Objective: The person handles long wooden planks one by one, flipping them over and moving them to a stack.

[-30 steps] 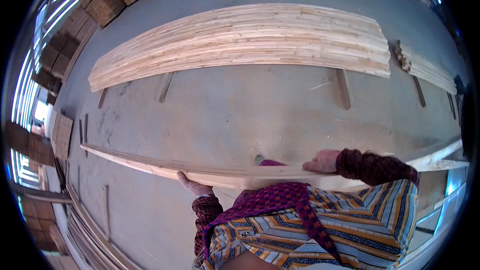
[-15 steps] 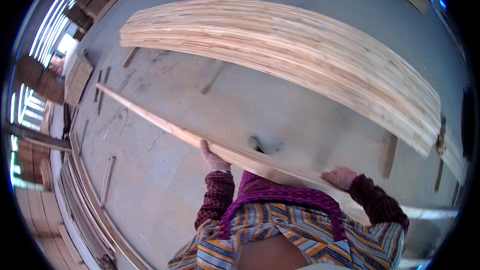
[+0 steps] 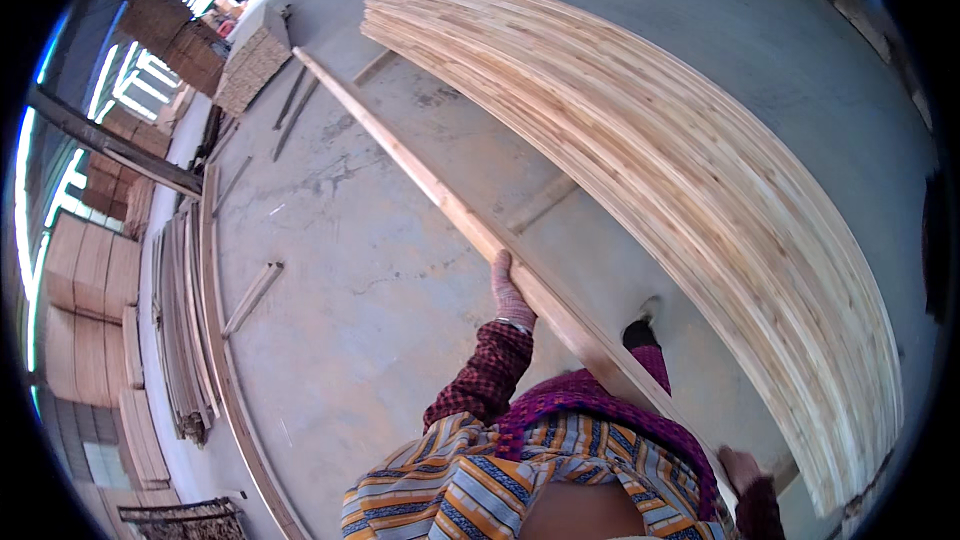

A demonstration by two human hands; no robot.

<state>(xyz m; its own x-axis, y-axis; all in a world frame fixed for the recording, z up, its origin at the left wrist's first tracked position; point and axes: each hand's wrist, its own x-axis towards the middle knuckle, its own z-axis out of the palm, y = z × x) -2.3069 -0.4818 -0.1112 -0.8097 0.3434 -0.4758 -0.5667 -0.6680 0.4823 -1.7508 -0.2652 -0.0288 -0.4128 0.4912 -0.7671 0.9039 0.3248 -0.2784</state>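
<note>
A long, narrow wooden board slants across the view, from the far left down to the right side of my body. My left hand is wrapped around its edge at about mid-length. Close to the lower right, my right hand grips the board's near part, its fingers partly hidden. Beyond the board, a long stack of pale wooden boards rests on the floor, raised on wooden bearers such as the one at its far end. My foot shows between the held board and the stack.
Long strips of wood lie along the left beside a long timber rail. Short wood pieces lie on the concrete floor. Several timber stacks line the left wall, and another block of timber stands at the far left.
My view has turned, so the board now slants more steeply and the stack appears farther right. My right hand is lower in the picture. Both hands still hold the board.
</note>
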